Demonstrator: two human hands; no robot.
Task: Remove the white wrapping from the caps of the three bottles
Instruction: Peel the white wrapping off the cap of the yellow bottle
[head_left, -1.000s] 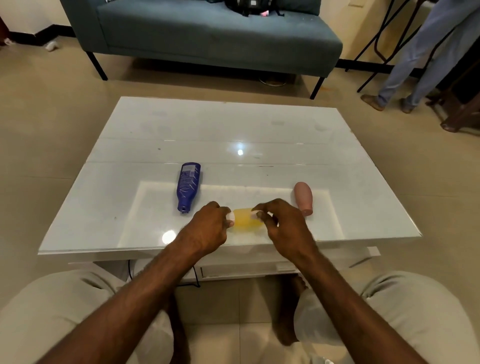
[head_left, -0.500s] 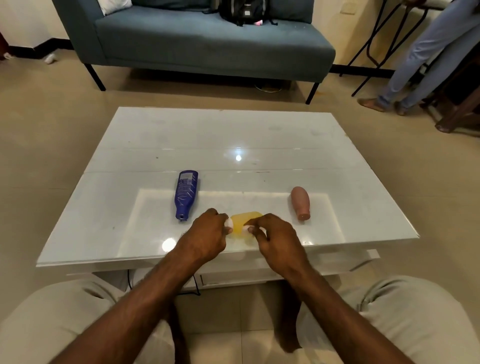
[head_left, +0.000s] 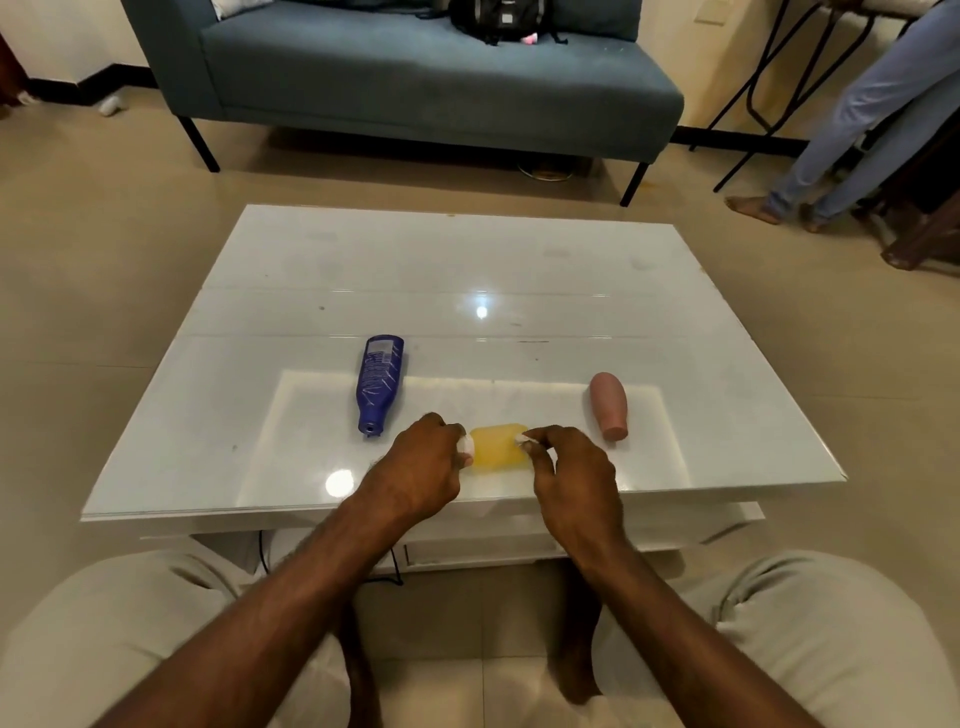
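A small yellow bottle (head_left: 497, 448) lies on its side near the front edge of the white table (head_left: 467, 270), between my two hands. My left hand (head_left: 421, 467) grips its left end, where the white wrapping (head_left: 467, 445) covers the cap. My right hand (head_left: 566, 475) pinches a small white piece (head_left: 521, 440) at the bottle's right end. A blue bottle (head_left: 379, 382) lies to the left with its bare neck pointing toward me. To the right lies a pink bottle (head_left: 608, 404), also on its side, with no white on it.
The table's front edge runs just below my hands, and my knees sit under it. A blue sofa (head_left: 415, 78) stands beyond the table. A person's legs (head_left: 857, 130) and chair legs are at the far right.
My right hand's fingertips slid left over the yellow bottle half a second ago and are now back at its right end. The left hand keeps its grip on the wrapped cap.
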